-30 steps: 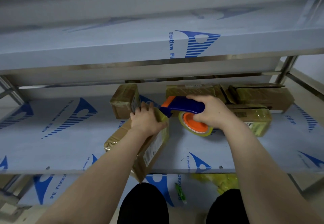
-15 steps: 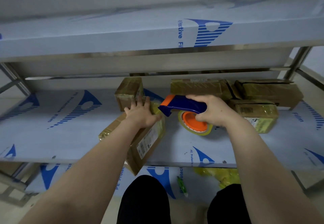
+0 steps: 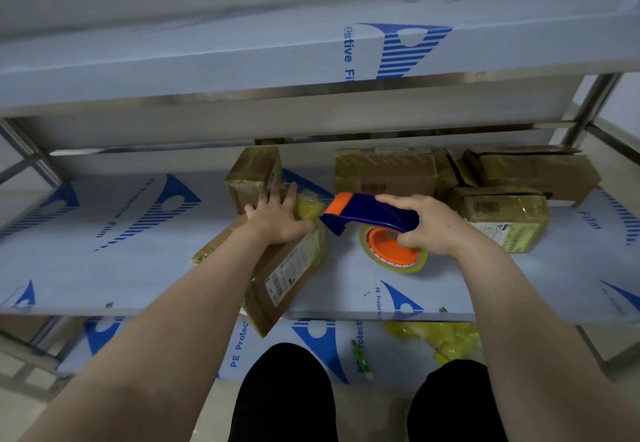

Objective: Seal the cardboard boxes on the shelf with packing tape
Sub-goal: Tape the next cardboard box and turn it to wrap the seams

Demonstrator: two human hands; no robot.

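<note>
A long cardboard box (image 3: 284, 275) lies at an angle on the middle shelf (image 3: 104, 233), its near corner jutting over the front edge. My left hand (image 3: 277, 216) presses flat on the box's far end, fingers spread. My right hand (image 3: 429, 227) grips the handle of a blue and orange tape dispenser (image 3: 367, 214), whose tape roll (image 3: 394, 251) hangs just above the shelf. The dispenser's orange nose sits beside the box's taped far end, right of my left hand.
A small taped box (image 3: 254, 175) stands behind my left hand. Several more taped boxes (image 3: 384, 171) crowd the shelf's back right, one with a white label (image 3: 505, 221). The upper shelf (image 3: 311, 53) overhangs. On the lower shelf lie crumpled yellow tape (image 3: 440, 337) and a green tool (image 3: 360, 358).
The dispenser has drawn a little away from the box's end to the right. My left hand has flattened and spread on the box. The camera shifted slightly.
</note>
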